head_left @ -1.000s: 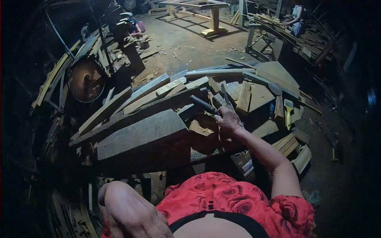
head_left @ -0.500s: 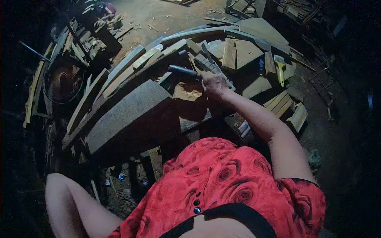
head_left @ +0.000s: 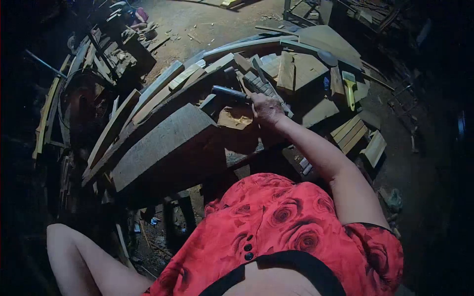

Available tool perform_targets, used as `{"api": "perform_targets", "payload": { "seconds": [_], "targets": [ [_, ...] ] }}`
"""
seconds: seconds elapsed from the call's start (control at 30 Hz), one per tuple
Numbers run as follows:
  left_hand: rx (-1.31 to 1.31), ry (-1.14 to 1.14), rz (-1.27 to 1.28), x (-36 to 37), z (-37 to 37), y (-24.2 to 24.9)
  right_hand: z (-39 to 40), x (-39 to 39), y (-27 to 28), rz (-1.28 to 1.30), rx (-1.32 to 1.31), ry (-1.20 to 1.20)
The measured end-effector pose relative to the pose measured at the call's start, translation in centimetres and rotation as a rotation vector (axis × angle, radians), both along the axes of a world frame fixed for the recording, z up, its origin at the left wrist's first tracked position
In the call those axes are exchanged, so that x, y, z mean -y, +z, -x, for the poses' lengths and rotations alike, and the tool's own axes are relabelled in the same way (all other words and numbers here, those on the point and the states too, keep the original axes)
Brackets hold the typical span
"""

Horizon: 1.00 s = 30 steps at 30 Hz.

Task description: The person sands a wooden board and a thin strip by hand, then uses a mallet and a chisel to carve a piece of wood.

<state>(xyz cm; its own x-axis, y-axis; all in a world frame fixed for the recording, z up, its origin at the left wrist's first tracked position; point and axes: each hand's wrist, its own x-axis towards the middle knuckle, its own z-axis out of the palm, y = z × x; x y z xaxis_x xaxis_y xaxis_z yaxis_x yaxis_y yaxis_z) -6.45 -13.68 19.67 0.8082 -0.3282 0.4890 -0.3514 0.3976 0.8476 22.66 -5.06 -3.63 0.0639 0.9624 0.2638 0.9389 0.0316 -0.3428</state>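
Note:
My right hand (head_left: 267,108) is closed around the end of a dark cylindrical tool (head_left: 229,92), whose smooth rounded length points left from the fingers. What kind of tool it is cannot be made out. Just below it lies a pale wood block (head_left: 235,118) with a rough hollow in its top. Behind my fingers is a bundle of grey, ridged pieces (head_left: 260,85), partly covered by the hand. My left arm bends at the lower left, and its hand is out of sight.
A thick plank (head_left: 160,143) slants across the bench front. Several wood strips (head_left: 163,86) lie along its left and far edges. A yellow-handled brush (head_left: 350,91) rests at right, near stacked slats (head_left: 349,130). Red patterned cloth (head_left: 141,15) shows far left.
The view has shifted slightly, so the bench sits a little lower and further right. My right hand keeps its place by the block with the dark tool. The left elbow has moved slightly outward.

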Motion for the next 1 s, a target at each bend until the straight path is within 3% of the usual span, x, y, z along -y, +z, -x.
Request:
{"api": "perform_targets", "payload": {
  "seconds": [1.0],
  "targets": [
    [0.024,0.376,0.189,-1.8,-0.3,0.8,0.1,0.3,-0.2,-0.067,-0.022,0.011]
  ]
}}
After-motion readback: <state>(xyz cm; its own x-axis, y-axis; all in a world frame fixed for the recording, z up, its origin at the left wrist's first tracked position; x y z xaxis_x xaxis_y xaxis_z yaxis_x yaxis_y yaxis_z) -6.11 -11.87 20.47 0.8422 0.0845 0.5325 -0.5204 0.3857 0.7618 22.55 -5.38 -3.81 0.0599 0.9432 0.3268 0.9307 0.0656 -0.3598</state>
